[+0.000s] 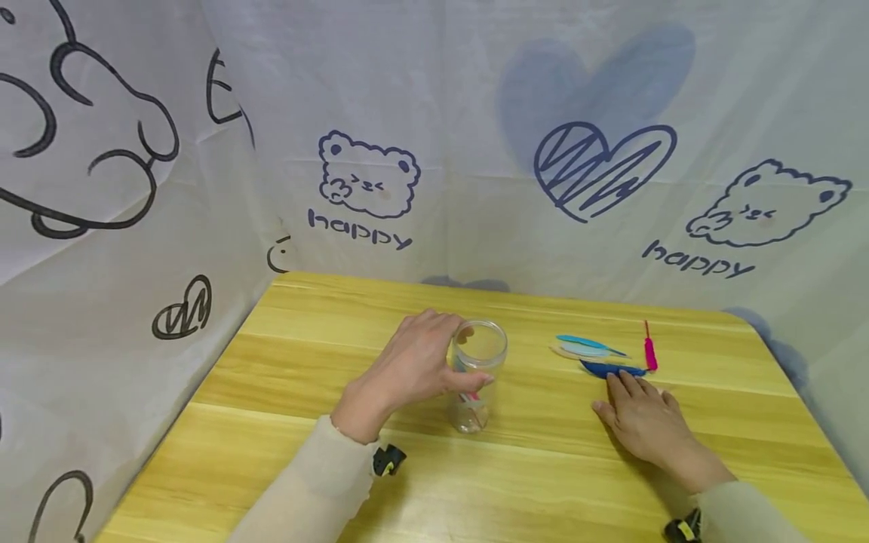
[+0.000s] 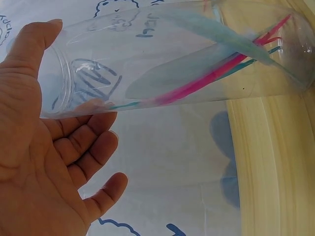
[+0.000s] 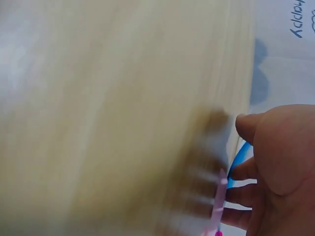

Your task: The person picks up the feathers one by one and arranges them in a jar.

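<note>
A clear jar (image 1: 480,354) stands upright on the table, its rim uncovered. My left hand (image 1: 422,354) holds it near the top, thumb on the near side and fingers behind. Through the jar's wall in the left wrist view show a pink feather (image 2: 197,84) and pale blue-green feathers (image 2: 170,71). Farther right, my right hand (image 1: 645,418) lies low over the table, its extended fingertips at a dark blue feather (image 1: 604,369). Beyond that lie a bright blue feather (image 1: 587,343) and a pale feather (image 1: 582,350). A pink feather (image 1: 650,354) points away beside them.
The wooden table (image 1: 529,483) runs back to a white cloth wall (image 1: 468,204) with drawings, and another cloth stands along the left. Dark wrist-worn devices sit at the left cuff (image 1: 339,467) and the right cuff (image 1: 729,505).
</note>
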{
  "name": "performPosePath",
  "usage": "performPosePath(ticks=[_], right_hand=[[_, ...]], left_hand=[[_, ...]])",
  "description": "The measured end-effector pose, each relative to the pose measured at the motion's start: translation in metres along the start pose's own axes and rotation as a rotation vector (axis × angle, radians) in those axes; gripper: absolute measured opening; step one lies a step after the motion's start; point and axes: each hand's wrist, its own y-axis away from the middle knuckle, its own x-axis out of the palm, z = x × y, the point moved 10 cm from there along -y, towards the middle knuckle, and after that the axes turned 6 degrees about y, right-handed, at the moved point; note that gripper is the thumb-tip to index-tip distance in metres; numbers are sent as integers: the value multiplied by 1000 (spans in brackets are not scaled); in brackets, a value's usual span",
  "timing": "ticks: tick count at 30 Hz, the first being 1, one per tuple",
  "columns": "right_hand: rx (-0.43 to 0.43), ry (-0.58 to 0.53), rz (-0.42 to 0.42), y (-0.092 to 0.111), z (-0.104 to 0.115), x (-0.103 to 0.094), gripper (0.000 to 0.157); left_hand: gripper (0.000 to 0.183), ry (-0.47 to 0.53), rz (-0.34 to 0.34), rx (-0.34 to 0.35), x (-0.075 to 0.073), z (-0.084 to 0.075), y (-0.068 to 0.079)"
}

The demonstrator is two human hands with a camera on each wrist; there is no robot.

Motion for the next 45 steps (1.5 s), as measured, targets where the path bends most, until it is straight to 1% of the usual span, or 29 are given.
performPosePath(ticks=[2,5,7,9,10,12,15,18,22,28,30,33,35,38,42,45], right_hand=[[18,-14,-5,2,-6,-3,70],[26,-26,-48,7,-19,-9,61],[12,-20,-83,11,-29,-12,54],[2,-8,-98,16,-39,-13,50],[1,-3,-96,17,-44,-12,49],[14,9,-63,21,-51,-9,49],[59,22,-5,25,-58,-4,47],[80,61,1,28,-51,-5,41],[60,103,-54,32,-30,-11,34],[-5,108,-181,36,10,-18,25],[-33,105,-204,36,23,-19,25],[-67,89,-215,35,37,-19,27],[-88,66,-220,34,43,-20,29],[-103,30,-259,33,43,-29,30],[-129,36,-365,35,38,-45,31],[-186,68,-440,37,39,-50,31]], left_hand=[[64,1,1,1,0,-1,0],[65,1,-1,4,0,-2,0],[65,5,-4,7,0,-2,0],[65,4,-5,9,0,-2,0],[64,9,-6,9,0,-1,-1],[63,17,-5,9,0,-1,-1],[64,21,-2,9,1,-1,-1],[64,18,1,4,1,0,-1],[65,18,5,-3,3,1,-1],[66,17,4,-6,4,2,0],[66,17,0,-6,4,2,0],[65,23,-3,-5,4,2,0],[65,28,-4,-3,4,2,0],[64,34,-4,1,4,2,0],[64,32,-6,1,4,2,0],[65,35,-4,-6,5,2,0]])
